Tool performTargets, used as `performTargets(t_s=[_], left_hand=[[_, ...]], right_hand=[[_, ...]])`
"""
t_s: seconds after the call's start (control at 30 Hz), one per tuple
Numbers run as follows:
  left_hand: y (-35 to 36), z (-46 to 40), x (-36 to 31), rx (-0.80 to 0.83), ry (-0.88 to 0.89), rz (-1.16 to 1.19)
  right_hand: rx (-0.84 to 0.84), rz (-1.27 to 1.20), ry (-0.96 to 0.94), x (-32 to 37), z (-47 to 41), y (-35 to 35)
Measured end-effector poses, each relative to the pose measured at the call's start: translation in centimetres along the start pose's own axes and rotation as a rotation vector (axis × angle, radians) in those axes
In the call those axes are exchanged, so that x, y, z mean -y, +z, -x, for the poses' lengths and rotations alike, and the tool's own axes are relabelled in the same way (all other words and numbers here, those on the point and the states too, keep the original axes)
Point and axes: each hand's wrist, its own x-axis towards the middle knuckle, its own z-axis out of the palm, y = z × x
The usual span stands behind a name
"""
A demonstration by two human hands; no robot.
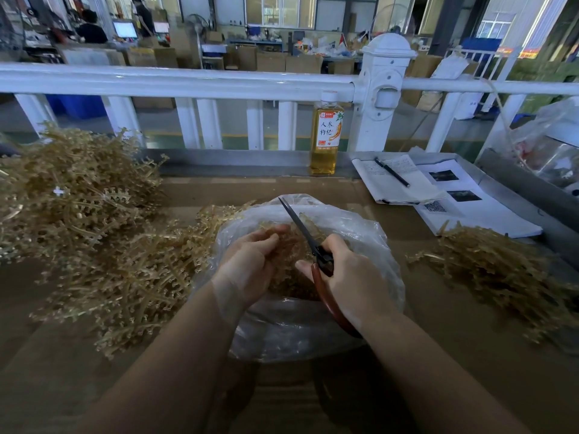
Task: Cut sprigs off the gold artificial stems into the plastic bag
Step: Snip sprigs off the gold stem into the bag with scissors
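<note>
A clear plastic bag (360, 233) lies open in the middle of the brown table, with gold sprigs (291, 277) inside it. Over the bag's mouth my left hand (250, 264) is curled around a gold stem piece. My right hand (351, 277) grips scissors (300, 227) with red-brown handles; the dark blades are together and point up and to the left, just right of my left fingers. A large heap of gold artificial stems (78, 214) covers the table's left side and reaches the bag. A smaller gold pile (501, 270) lies to the right.
A bottle of yellow drink (326, 139) stands at the table's back edge by a white railing (188, 81). Papers (470, 208) and a notebook with a pen (391, 172) lie at the back right. Another plastic bag (551, 142) sits at the far right.
</note>
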Motion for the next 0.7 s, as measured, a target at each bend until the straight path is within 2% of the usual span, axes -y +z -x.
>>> performTargets(t_s=[0.13, 0.3, 0.5, 0.57, 0.7], left_hand=[[-0.2, -0.1, 0.2, -0.079, 0.006, -0.106], [-0.8, 0.0, 0.4, 0.034, -0.048, -0.064], [-1.4, 0.2, 0.7, 0.106, -0.025, -0.389], [-1.2, 0.1, 0.8, 0.081, 0.025, -0.487], [-0.6, -0.7, 0.9, -0.074, 0.191, -0.471]], right_hand=[[0.007, 0.007, 0.006, 0.1, 0.0, 0.0], [0.032, 0.051, 0.03, 0.2, 0.1, 0.1], [0.025, 0.075, 0.043, 0.4, 0.2, 0.2], [0.018, 0.076, 0.036, 0.3, 0.2, 0.3], [-0.005, 0.039, 0.058, 0.1, 0.2, 0.4]])
